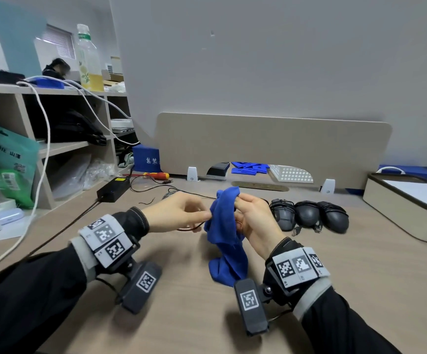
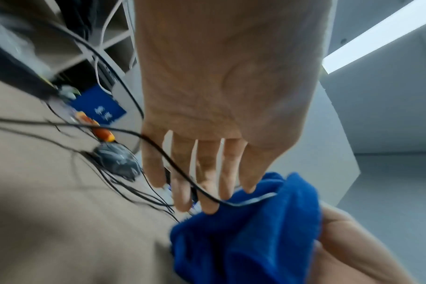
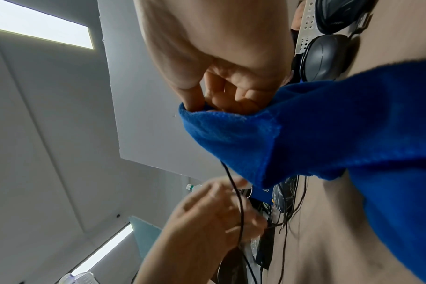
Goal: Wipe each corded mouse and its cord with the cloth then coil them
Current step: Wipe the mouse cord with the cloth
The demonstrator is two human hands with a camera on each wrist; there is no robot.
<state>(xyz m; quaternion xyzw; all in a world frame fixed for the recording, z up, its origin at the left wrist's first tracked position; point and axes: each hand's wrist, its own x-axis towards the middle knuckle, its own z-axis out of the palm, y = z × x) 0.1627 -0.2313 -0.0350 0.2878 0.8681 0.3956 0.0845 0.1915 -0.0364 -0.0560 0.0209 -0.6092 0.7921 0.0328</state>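
Three dark grey corded mice stand in a row on the beige surface to your right, each with its cord wound round its body, so by my judgement those are finished. A fourth grey mouse lies farther back on your left among loose dark wires, uncoiled; whether it has been wiped cannot be told. You are working on its thin black cord: your right hand grips the blue microfibre cloth, bunched round the cord, the cloth's tail hanging to the surface, while your left hand pinches the cord at the fingertips just beside the cloth. Left to do, as I judge it: the rest of this cord, perhaps the mouse body, then the coiling. Around you: a black power brick with its lead, a red and yellow screwdriver, a white perforated basket, flat blue plastic pieces, a cream lidded box at the right, and a shelf unit with a clear drink bottle on top. The stray wires beside the fourth mouse could snag the cord during coiling.
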